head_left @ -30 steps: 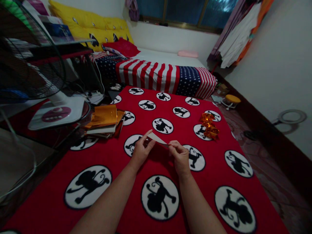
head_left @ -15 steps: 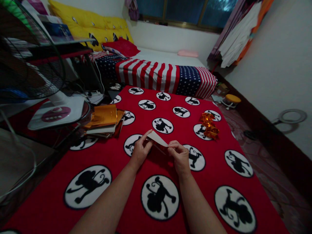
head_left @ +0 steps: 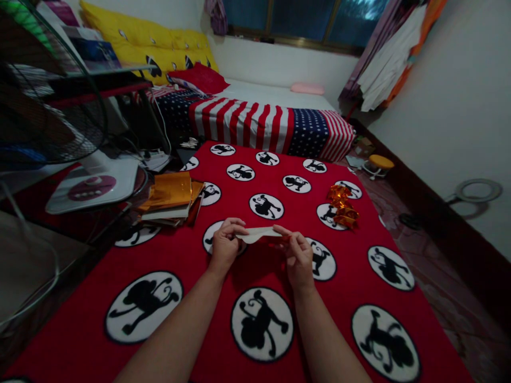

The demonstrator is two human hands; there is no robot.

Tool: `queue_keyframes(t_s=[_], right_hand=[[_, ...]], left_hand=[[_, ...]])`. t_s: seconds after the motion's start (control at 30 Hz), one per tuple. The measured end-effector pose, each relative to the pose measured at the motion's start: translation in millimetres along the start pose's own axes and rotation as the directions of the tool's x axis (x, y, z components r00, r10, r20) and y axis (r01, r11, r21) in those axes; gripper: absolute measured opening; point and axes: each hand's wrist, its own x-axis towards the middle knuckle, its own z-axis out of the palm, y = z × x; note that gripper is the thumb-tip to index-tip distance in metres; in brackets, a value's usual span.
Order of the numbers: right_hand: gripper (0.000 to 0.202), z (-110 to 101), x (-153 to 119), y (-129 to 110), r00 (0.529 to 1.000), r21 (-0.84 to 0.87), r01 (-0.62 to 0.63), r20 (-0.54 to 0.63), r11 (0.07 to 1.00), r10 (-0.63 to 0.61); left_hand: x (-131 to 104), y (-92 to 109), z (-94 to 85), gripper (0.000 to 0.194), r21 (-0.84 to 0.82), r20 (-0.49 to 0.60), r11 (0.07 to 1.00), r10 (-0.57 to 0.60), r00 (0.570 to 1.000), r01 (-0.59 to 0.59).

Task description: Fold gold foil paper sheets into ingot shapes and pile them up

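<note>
Between my hands, above the red cloth (head_left: 199,298) with monkey prints, is a sheet of paper (head_left: 257,234), pale on the side facing me and bent along its length. My left hand (head_left: 227,242) pinches its left end between thumb and fingers. At the right end, my right hand (head_left: 297,255) grips the paper with its fingertips. To the left lies a stack of gold foil paper (head_left: 171,191) with pale sheets beneath. Several folded shiny gold pieces (head_left: 343,206) sit in a cluster on the right of the cloth.
A fan (head_left: 93,181) on a white base stands at the left, beside a cluttered shelf. Beyond the cloth is a bed with a stars-and-stripes cover (head_left: 243,122). A yellow-topped stool (head_left: 381,162) stands by the right wall.
The paper has turned from a slant to nearly level, and its near edge now curves. My left hand has shifted slightly down and left; my right fingers have moved along the paper's end.
</note>
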Motion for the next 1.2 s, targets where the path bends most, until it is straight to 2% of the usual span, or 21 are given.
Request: queue_keyframes(t_s=[0.07, 0.13, 0.2, 0.27, 0.33, 0.5, 0.6, 0.73, 0.8, 0.9, 1.0, 1.1, 1.2], right_hand=[[0.022, 2, -2, -2, 0.997, -0.041, 0.078, 0.003, 0.996, -0.078], [0.020, 2, -3, -3, 0.982, -0.102, 0.182, -0.034, 0.978, -0.186], [0.018, 3, -4, -3, 0.963, -0.181, 0.256, -0.043, 0.949, -0.268], [0.017, 2, -4, -4, 0.956, -0.255, 0.283, -0.007, 0.924, -0.295], [0.017, 0, -5, -4, 0.958, -0.305, 0.283, 0.051, 0.909, -0.281], [0.018, -6, -6, -4, 0.968, -0.393, 0.226, 0.195, 0.891, -0.160], [0.016, -9, -7, -6, 0.965, -0.416, 0.211, 0.231, 0.884, -0.122], [0.025, -12, -7, -5, 0.969, -0.245, 0.158, 0.225, 0.956, -0.103], [0.025, -13, -6, -3, 0.979, -0.186, 0.105, 0.192, 0.977, -0.068], [0.036, -14, -3, -1, 0.987, -0.264, 0.067, 0.157, 0.962, -0.025], [0.040, -13, -1, -1, 0.971, -0.428, 0.188, 0.215, 0.884, -0.102], [0.038, -12, 2, -3, 0.914, -0.568, 0.390, 0.334, 0.725, -0.230], [0.036, -15, 2, -3, 0.863, -0.601, 0.483, 0.452, 0.637, -0.227]], left_hand=[[2, -2, -0.9, 0.010, -0.032, -0.091, 0.999, -0.039, 0.995, 0.036], [3, -1, -0.9, 0.029, -0.086, -0.159, 0.990, -0.125, 0.979, 0.113], [5, 2, -0.6, 0.042, -0.161, -0.179, 0.968, -0.222, 0.958, 0.194], [5, 6, -0.8, 0.049, -0.219, -0.140, 0.938, -0.303, 0.943, 0.268], [5, 8, -1.4, 0.055, -0.211, -0.065, 0.922, -0.344, 0.937, 0.324], [3, 6, -0.7, 0.075, -0.016, 0.065, 0.945, -0.325, 0.944, 0.326], [2, 3, 0.7, 0.063, 0.043, 0.081, 0.953, -0.304, 0.949, 0.301], [3, 0, -1.7, 0.035, 0.136, 0.096, 0.956, -0.273, 0.957, 0.259], [4, -1, -4.2, 0.031, 0.160, 0.107, 0.950, -0.285, 0.952, 0.267], [5, -3, -7.3, 0.035, 0.151, 0.108, 0.935, -0.339, 0.935, 0.322], [5, -1, -8.7, 0.040, 0.104, 0.143, 0.911, -0.411, 0.900, 0.399], [5, 4, -8.9, 0.041, 0.119, 0.173, 0.900, -0.436, 0.883, 0.420], [6, 8, -8.5, 0.039, 0.158, 0.204, 0.898, -0.436, 0.876, 0.410]])
